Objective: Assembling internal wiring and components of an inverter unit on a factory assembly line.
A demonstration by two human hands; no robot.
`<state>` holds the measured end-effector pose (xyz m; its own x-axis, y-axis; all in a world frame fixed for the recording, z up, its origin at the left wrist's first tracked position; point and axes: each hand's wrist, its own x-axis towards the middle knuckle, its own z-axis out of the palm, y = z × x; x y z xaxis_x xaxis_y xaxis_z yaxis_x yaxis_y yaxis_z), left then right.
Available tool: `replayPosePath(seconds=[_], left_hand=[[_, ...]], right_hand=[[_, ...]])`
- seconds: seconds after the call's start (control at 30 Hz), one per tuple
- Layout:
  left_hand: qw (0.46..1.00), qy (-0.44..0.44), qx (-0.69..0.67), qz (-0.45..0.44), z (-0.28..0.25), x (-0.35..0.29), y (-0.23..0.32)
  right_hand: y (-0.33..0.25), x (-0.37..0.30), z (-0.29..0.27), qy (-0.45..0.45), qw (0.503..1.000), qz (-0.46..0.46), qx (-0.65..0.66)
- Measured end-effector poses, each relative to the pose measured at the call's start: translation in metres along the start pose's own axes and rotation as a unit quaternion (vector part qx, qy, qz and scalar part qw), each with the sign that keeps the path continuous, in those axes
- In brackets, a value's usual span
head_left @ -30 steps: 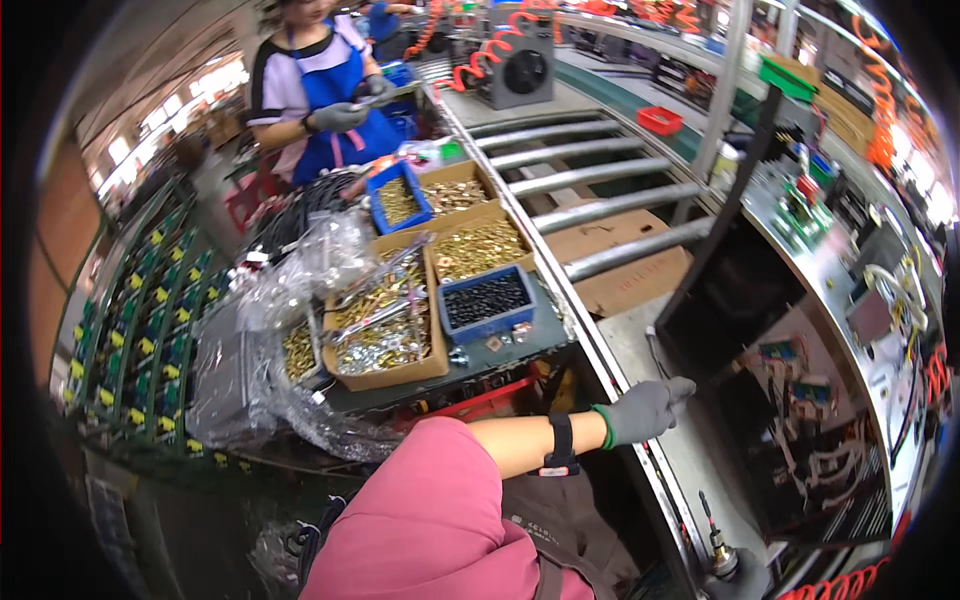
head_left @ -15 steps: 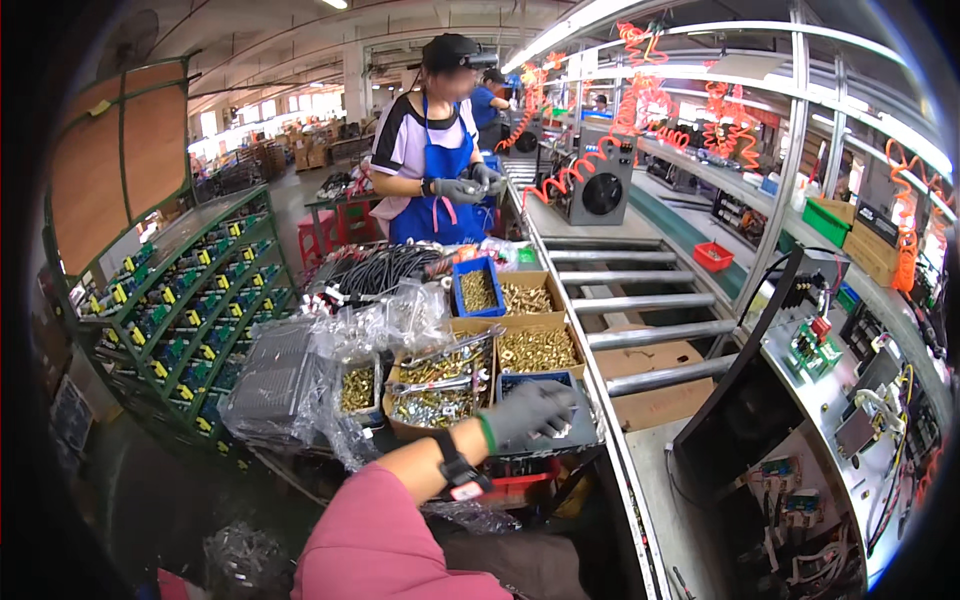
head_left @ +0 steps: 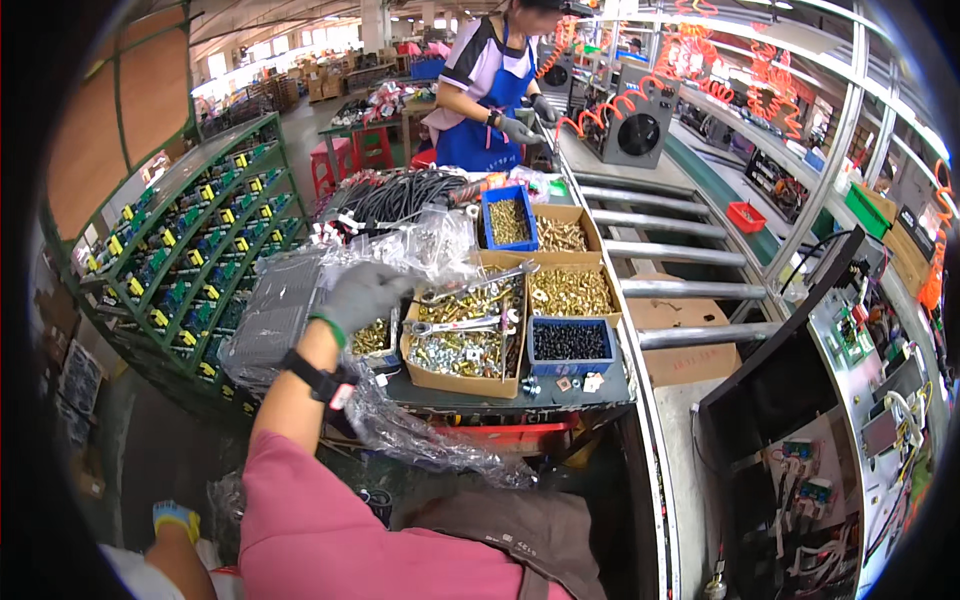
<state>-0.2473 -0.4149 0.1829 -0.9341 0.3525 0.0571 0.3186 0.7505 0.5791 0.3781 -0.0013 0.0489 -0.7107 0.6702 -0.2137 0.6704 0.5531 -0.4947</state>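
My left hand (head_left: 368, 301), in a grey glove with a green cuff, hovers over the left part of the workbench. Its fingers point right and are bunched together; what they hold, if anything, is hidden. Under and beside it are a small bin of brass screws (head_left: 372, 338) and clear plastic bags (head_left: 435, 245). To its right stands a cardboard box of mixed screws and nuts (head_left: 455, 352), with a combination wrench (head_left: 462, 325) lying across it. A blue bin of black screws (head_left: 570, 342) sits farther right, small loose washers (head_left: 566, 383) in front. My right hand is out of view.
A blue bin (head_left: 509, 218) and a box of brass fasteners (head_left: 572, 290) stand behind. Wrapped grey panels (head_left: 275, 312) lie left, near a green circuit-board rack (head_left: 205, 265). A roller conveyor (head_left: 690, 290) and a black cabinet (head_left: 780, 390) are right. A co-worker (head_left: 490, 90) stands beyond.
My left hand has swung left from over the bin of black screws to the brass-screw bin and plastic bags. The view has shifted, and the co-worker's hands have moved apart and down beside the conveyor.
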Motion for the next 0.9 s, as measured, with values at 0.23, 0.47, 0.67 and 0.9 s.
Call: replayPosePath(seconds=[0.23,0.47,0.67,0.9], left_hand=[[0.990,0.014,0.124,0.067,0.012,-0.006,-0.010],[0.911,-0.152,-0.073,0.377,0.071,0.007,0.153],[0.831,-0.368,0.005,0.417,0.143,0.034,0.272],[0.667,-0.138,-0.071,0.729,0.207,-0.050,0.353]], right_hand=[[-0.039,0.011,0.002,0.003,0.974,0.186,-0.130],[-0.068,-0.006,-0.010,-0.016,0.989,0.142,-0.026],[-0.113,-0.079,0.021,-0.104,0.982,0.156,-0.023],[-0.150,-0.092,0.100,-0.068,0.996,0.054,0.024]])
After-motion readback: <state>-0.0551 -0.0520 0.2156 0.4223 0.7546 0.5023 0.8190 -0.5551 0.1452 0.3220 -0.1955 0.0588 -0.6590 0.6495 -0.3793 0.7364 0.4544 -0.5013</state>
